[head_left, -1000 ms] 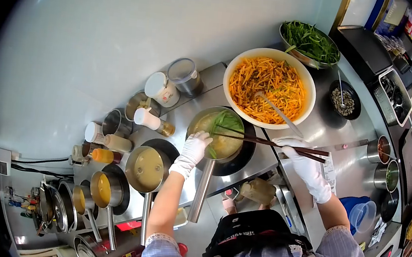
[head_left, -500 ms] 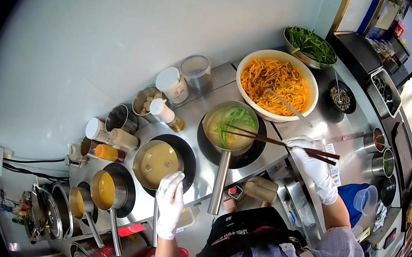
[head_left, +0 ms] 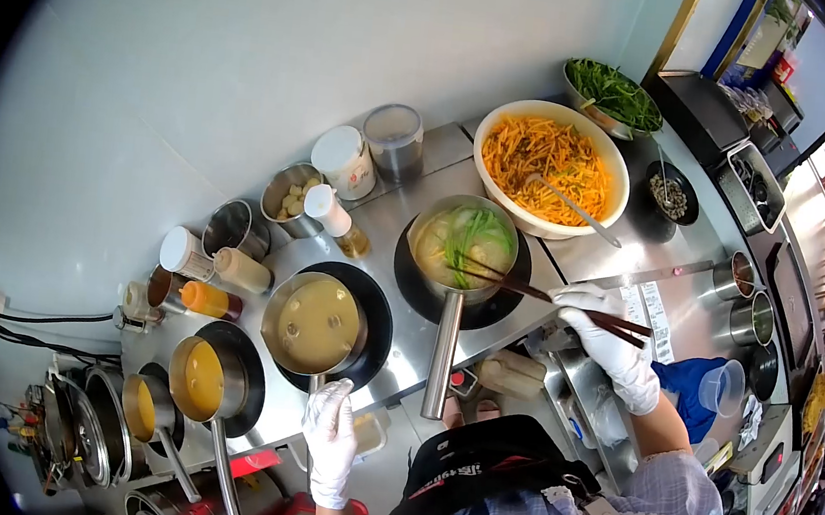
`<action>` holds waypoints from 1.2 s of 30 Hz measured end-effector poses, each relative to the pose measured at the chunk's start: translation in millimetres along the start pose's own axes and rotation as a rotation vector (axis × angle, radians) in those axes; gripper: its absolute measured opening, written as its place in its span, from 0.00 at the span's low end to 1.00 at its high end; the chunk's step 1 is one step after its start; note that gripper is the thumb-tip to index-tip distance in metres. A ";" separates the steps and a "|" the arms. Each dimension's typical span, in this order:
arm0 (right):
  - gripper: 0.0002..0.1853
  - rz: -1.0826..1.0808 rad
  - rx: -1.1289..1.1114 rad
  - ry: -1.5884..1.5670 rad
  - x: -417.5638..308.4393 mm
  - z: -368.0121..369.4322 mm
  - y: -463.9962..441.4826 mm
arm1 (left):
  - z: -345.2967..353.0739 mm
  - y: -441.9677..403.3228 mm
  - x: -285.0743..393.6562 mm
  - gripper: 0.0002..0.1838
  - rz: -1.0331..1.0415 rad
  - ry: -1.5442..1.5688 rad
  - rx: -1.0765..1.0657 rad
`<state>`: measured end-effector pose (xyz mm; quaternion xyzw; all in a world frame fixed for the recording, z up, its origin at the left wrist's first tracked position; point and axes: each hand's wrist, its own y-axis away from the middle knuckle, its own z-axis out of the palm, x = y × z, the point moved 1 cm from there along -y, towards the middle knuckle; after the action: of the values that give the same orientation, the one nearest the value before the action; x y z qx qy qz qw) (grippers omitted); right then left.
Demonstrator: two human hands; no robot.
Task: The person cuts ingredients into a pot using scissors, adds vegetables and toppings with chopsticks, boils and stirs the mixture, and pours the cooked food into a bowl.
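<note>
My right hand (head_left: 613,344), in a white glove, is closed on dark chopsticks (head_left: 539,293). Their tips dip into a pot (head_left: 464,248) of pale broth with green leaves on a round black burner. Its steel handle points toward me. My left hand (head_left: 330,440), also gloved, is by the handle of a second pot (head_left: 316,325) holding light broth; its fingers look close together, and whether they grip that handle is not clear. Beyond the chopsticks stands a large white bowl (head_left: 552,169) of orange shreds with a spoon in it.
Two smaller pots of yellow liquid (head_left: 205,379) stand at the left. Bottles (head_left: 243,270), jars (head_left: 344,162) and steel tubs line the wall. A bowl of greens (head_left: 613,96), a black bowl (head_left: 672,192) and steel cups (head_left: 751,318) are at the right.
My left hand has left the greens pot and moved down and left to the second pot's handle. The leaves now lie in the broth, with my right hand's chopsticks lower among them.
</note>
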<state>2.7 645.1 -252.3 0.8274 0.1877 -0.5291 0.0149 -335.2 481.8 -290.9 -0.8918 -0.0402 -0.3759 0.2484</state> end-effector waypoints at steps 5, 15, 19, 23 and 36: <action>0.08 -0.092 0.074 0.011 11.0 5.2 -12.9 | 3.2 16.0 6.0 0.10 -0.066 0.000 0.021; 0.05 -0.134 0.169 -0.143 19.3 -20.0 -20.9 | 11.3 42.4 32.4 0.12 -0.113 -0.077 0.053; 0.07 -0.229 0.190 -0.015 45.8 -15.0 -38.4 | 18.0 54.5 34.3 0.10 -0.173 -0.075 0.058; 0.07 -0.338 0.020 -0.033 63.5 9.1 -24.5 | 22.8 57.0 40.4 0.09 -0.155 -0.068 0.071; 0.05 -0.256 -0.066 -0.140 55.4 -8.3 -44.5 | 28.5 79.0 44.1 0.09 -0.215 -0.102 0.092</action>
<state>15.8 704.6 -289.7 0.7569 0.3075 -0.5765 -0.0124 -264.8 421.2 -310.0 -0.8880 -0.1652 -0.3524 0.2450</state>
